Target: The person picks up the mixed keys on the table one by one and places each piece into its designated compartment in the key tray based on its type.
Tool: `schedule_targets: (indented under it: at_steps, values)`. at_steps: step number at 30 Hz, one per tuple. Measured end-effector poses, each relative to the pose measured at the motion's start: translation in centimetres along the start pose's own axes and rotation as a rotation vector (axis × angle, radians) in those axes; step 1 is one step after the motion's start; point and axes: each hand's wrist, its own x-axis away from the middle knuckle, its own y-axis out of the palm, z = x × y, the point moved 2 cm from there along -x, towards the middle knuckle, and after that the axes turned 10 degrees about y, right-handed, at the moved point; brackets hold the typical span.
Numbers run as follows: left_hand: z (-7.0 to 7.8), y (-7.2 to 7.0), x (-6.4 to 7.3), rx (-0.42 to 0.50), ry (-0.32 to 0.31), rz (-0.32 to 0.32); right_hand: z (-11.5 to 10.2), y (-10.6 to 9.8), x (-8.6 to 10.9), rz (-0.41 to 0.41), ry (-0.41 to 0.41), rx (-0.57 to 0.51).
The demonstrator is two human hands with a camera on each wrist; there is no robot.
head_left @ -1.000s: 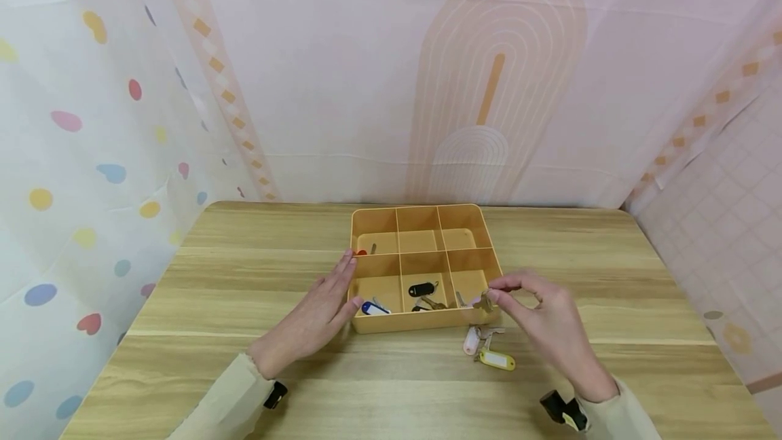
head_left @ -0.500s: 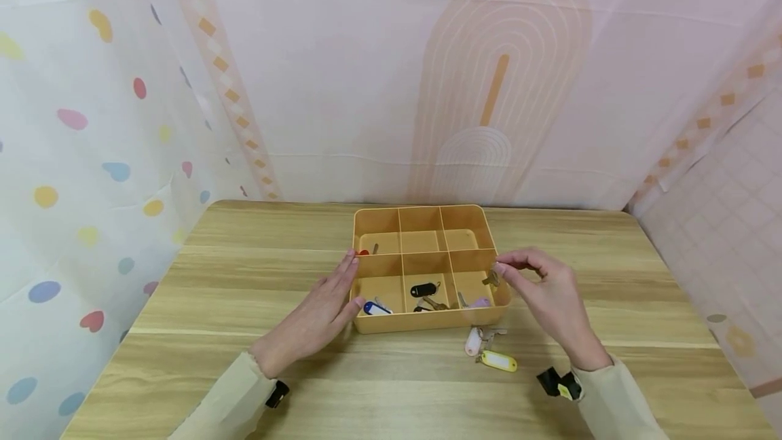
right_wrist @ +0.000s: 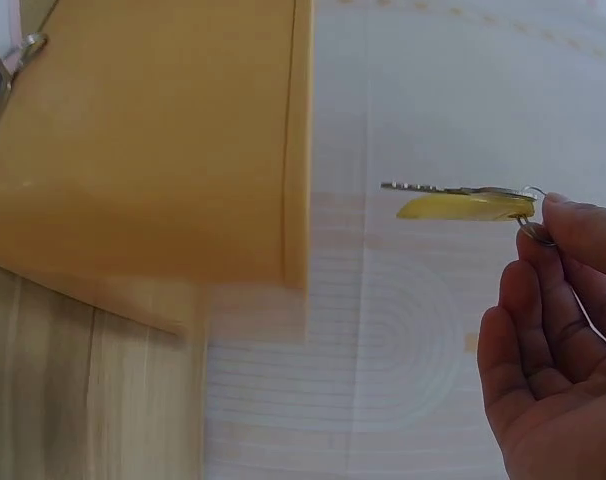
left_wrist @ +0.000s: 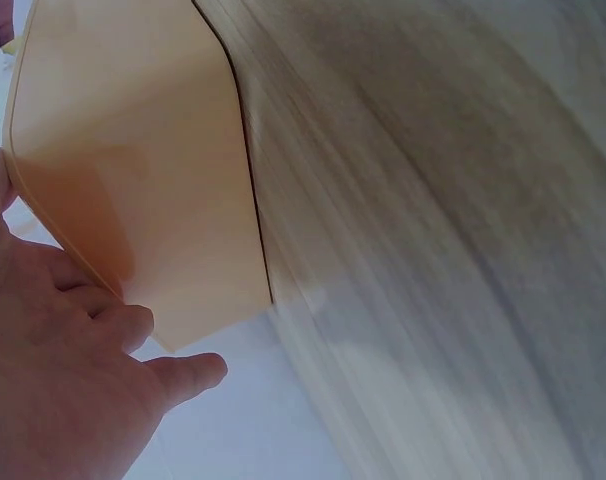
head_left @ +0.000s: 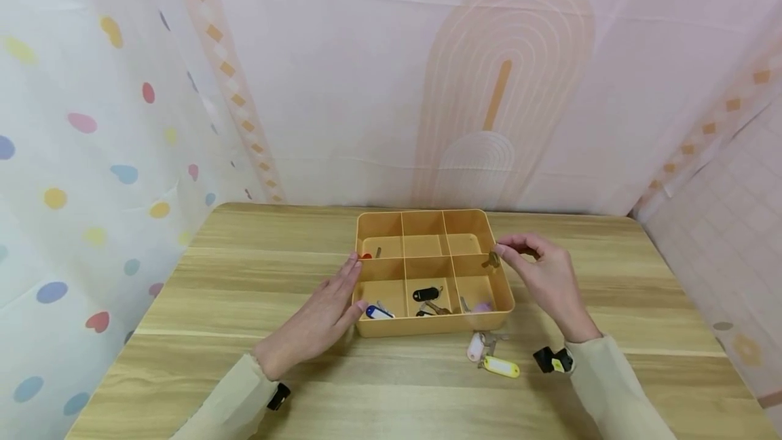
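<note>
A tan divided organizer box (head_left: 434, 326) stands on the table. My left hand (head_left: 318, 318) rests along its left wall, fingers fairly straight, thumb by the front corner. Above the right rim, my right hand (head_left: 544, 280) pinches a key (head_left: 491, 261) by its ring between thumb and finger. In the right wrist view the key (right_wrist: 413, 187) lies edge-on over a yellow piece (right_wrist: 453, 207). The front compartments hold a blue-tagged key (head_left: 380, 313), a black tag (head_left: 425, 294) with a brass key (head_left: 440, 309), and a purple tag (head_left: 482, 307). A red tag (head_left: 366, 256) shows in the back left compartment.
On the wooden table (head_left: 379, 392), a pink tag (head_left: 475, 347) and a yellow tag (head_left: 501, 367) with keys lie before the box's front right corner. A patterned cloth (head_left: 342, 87) hangs behind the table and at both sides.
My right hand, holding the key, has moved back along the box's right side, from the front right corner toward the middle divider. My left hand stays on the left wall.
</note>
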Motion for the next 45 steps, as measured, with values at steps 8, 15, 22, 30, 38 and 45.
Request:
schedule_targets:
  at_steps: [8,15,22,30,38,45]
  values:
    - [0.1,0.1,0.0,0.001,0.002,-0.004,0.5,0.1,-1.9,-0.043,0.021,-0.040]
    - [0.2,-0.1,-0.2,-0.002,0.009,-0.008,1.1,0.2,-3.8,-0.069,-0.010,0.009]
    - [0.2,-0.3,-0.2,0.003,0.002,-0.015,1.1,0.4,-5.4,-0.146,-0.035,0.054]
    - [0.3,-0.3,-0.2,0.007,0.000,-0.020,1.4,1.5,-6.7,-0.184,-0.006,0.057]
    - [0.3,-0.3,-0.1,0.002,0.008,-0.021,2.4,2.6,-7.3,-0.197,-0.006,0.074]
    - [0.2,-0.2,0.0,-0.024,0.021,-0.010,3.1,3.5,-7.5,-0.199,-0.042,0.098]
